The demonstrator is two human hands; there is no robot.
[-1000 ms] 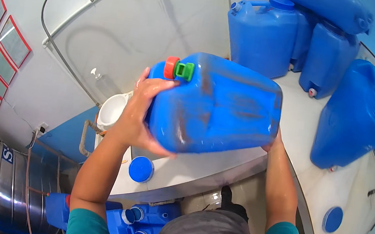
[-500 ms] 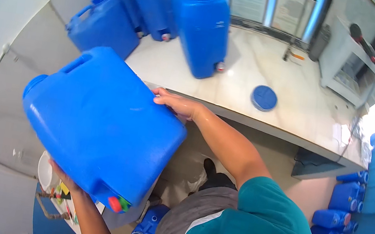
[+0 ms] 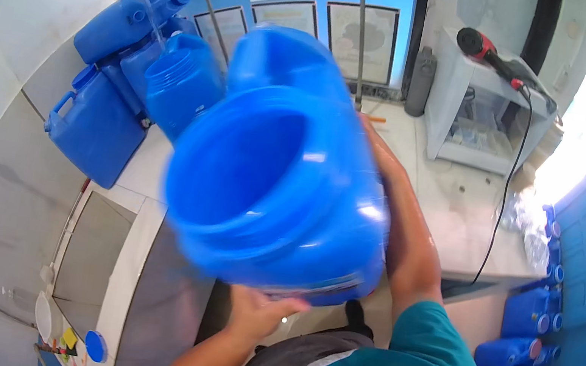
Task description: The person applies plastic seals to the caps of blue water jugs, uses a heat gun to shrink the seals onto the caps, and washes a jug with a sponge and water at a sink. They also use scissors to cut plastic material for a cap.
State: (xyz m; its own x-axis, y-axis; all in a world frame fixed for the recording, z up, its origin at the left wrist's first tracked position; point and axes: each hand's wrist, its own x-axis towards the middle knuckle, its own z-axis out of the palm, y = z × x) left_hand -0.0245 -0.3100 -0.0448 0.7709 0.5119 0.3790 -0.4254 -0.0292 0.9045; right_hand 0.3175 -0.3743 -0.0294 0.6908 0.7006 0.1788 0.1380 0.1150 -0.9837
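- The blue jug (image 3: 341, 210) swings from 9 o'clock to the middle of the view, and its wide open mouth (image 3: 237, 170), half a second ago pointing to 9 o'clock, faces the camera.
- Its red and green tap, near 6 o'clock before, turns out of sight.
- The left hand (image 3: 258, 315) moves from the jug's 7 o'clock to its 6 o'clock.
- The right hand (image 3: 381, 149) slips largely behind the jug's 2 o'clock side.
- The standing containers (image 3: 104, 124) shift from 11 to 10 o'clock.
- A blue lid (image 3: 95, 346) reappears at 7 o'clock.
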